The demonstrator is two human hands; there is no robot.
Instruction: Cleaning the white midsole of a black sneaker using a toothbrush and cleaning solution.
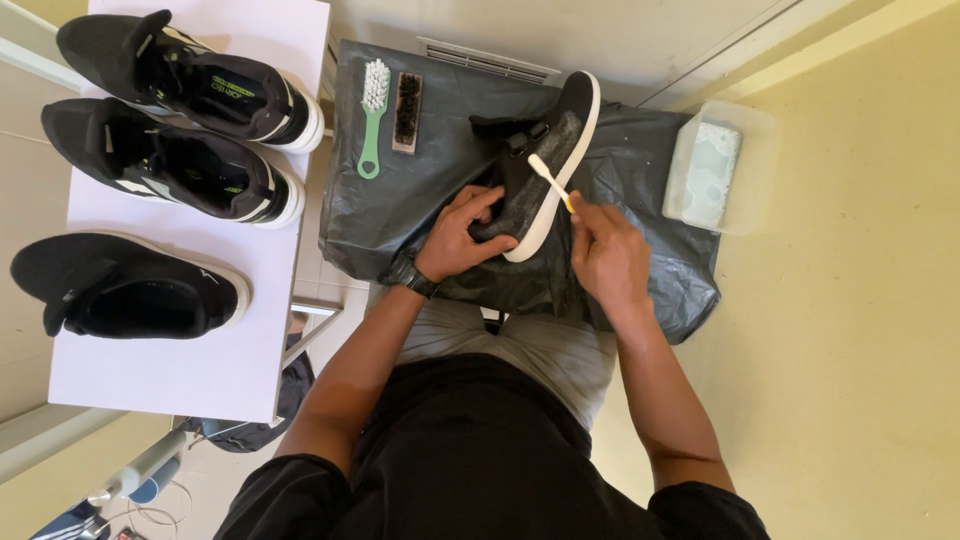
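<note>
My left hand (pixel 462 235) grips the heel end of a black shoe with a white sole (pixel 548 165), tipped on its side with the sole turned up. My right hand (pixel 605 252) holds a small toothbrush with a white and yellow handle (pixel 551 181), its head resting against the shoe's sole. The shoe lies over a black plastic sheet (pixel 640 160) spread on a low surface in front of me. A dark watch sits on my left wrist.
A green-handled scrub brush (pixel 374 115) and a dark-bristled wooden brush (pixel 407 111) lie on the sheet's far left. A clear tub of soapy water (pixel 712 172) stands at the right. Three black shoes (pixel 165 160) rest on a white table (pixel 190 370) to the left.
</note>
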